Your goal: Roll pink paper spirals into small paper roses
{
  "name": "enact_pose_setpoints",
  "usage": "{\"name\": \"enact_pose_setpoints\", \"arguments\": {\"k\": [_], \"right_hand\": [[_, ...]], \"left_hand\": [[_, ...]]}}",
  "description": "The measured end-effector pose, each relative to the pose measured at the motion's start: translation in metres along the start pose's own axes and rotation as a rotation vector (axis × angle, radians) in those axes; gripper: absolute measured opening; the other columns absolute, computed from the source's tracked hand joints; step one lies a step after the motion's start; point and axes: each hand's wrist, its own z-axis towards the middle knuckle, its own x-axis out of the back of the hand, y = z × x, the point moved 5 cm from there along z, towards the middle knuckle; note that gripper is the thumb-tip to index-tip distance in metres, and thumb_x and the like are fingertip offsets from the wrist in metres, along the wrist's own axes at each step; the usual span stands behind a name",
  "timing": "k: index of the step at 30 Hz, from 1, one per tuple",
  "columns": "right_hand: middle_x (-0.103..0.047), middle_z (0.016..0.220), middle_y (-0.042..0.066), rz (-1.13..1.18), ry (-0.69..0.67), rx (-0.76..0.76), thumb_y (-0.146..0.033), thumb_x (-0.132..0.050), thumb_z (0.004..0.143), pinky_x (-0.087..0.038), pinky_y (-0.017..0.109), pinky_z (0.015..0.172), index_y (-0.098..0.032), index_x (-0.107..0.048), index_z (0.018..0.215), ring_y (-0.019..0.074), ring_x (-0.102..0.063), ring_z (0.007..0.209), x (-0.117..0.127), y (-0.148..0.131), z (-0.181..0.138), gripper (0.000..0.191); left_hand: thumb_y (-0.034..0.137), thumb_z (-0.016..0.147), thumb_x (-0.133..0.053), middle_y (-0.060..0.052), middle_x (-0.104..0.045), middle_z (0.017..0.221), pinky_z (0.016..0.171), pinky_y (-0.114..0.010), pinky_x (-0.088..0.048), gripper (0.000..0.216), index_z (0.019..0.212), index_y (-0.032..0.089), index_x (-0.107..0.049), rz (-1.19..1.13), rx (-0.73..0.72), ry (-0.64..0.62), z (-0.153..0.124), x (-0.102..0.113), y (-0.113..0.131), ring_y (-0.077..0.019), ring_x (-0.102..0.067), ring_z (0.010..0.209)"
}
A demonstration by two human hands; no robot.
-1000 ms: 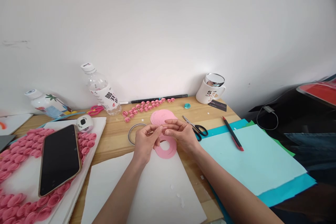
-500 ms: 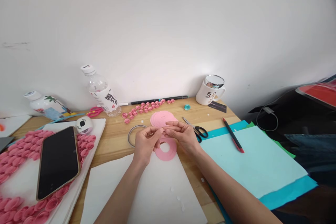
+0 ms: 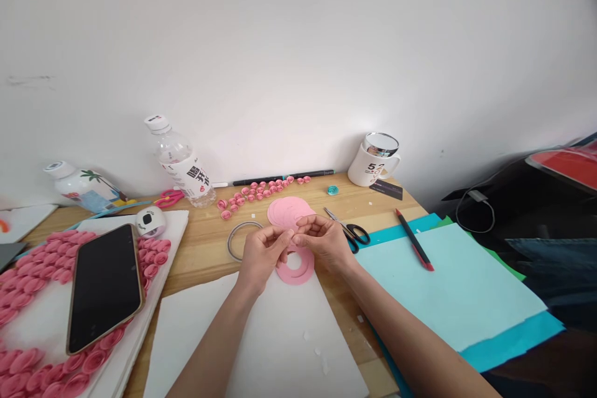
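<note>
My left hand [image 3: 263, 255] and my right hand [image 3: 321, 239] meet above the wooden desk [image 3: 205, 252], fingertips pinched together on one end of a pink paper spiral [image 3: 295, 267]. The rest of the spiral hangs down to the white sheet [image 3: 261, 342] below. A stack of pink paper circles [image 3: 286, 208] lies just behind my hands. Further back runs a row of small rolled pink paper roses [image 3: 259, 189].
Black-handled scissors [image 3: 349, 230] lie right of my hands, a metal ring [image 3: 236, 237] to the left. A white board [image 3: 46, 298] with pink roses and a phone [image 3: 105, 286] sits at left. Bottles [image 3: 180, 161], a mug [image 3: 375, 158], a red pen [image 3: 414, 239] and blue paper [image 3: 448, 286] surround.
My fingers have curled in tighter on the spiral's end and my hands have shifted slightly. The hanging part of the spiral has turned a little.
</note>
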Motion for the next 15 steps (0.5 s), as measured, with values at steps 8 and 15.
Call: {"name": "enact_pose_setpoints", "arguments": {"k": [8,15], "right_hand": [[-0.058,0.06,-0.003,-0.054,-0.081,-0.005,-0.025,-0.083,0.042,-0.047,0.024,0.057,-0.017,-0.062,0.072,0.0091,-0.054,0.054,-0.0019,-0.0027,0.0,0.038],[-0.053,0.061,-0.005,-0.116,-0.168,0.003,-0.024,-0.082,0.045,-0.043,0.022,0.056,-0.017,-0.061,0.076,0.0074,-0.05,0.055,-0.0026,-0.006,-0.0004,0.038]], "left_hand": [[0.039,0.075,-0.055,0.002,-0.048,0.047,0.043,-0.02,-0.033,0.029,0.062,0.013,-0.058,0.07,-0.017,-0.122,-0.0017,-0.004,0.0042,-0.0072,-0.04,0.043],[0.041,0.076,-0.054,0.002,-0.048,0.048,0.044,-0.02,-0.033,0.031,0.06,0.014,-0.058,0.131,-0.041,-0.176,-0.0036,-0.0047,0.0083,-0.0075,-0.041,0.044]]}}
